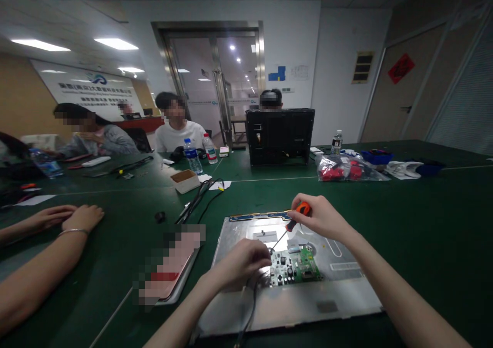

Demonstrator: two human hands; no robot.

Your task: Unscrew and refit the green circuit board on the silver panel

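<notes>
In the head view, we have a silver metal panel (346, 301) lying flat on the green counter (435, 219), straight ahead of us, with a small green circuit board (298, 268) sitting on it near the middle. Taking that board as the clock's centre and 12 as away from us, our right hand (323, 215) is at 1 o'clock, closed around the orange-and-black handle of a screwdriver (303, 209). Its thin shaft slants down to the board's 10 o'clock corner.

Our left hand (245, 258) lies low at 9 o'clock, fingers curled in narrow at the board's edge; we cannot tell whether they pinch anything or merely steady the board. A dark cable (252, 307) runs from beneath that hand towards 7 o'clock, and a narrow blue strip (254, 216) lines the panel's far edge at about 11.

We judge the step in hand to be screwdriver work at that corner, probably on a fastener, though the fingers and glare hide the tip's seat. As we read it, the next move calls for a better-aligned shaft, since it leans towards 1 o'clock, then light downward pressure while turning, with our left fingertips clear of the tip and the cable slack.
</notes>
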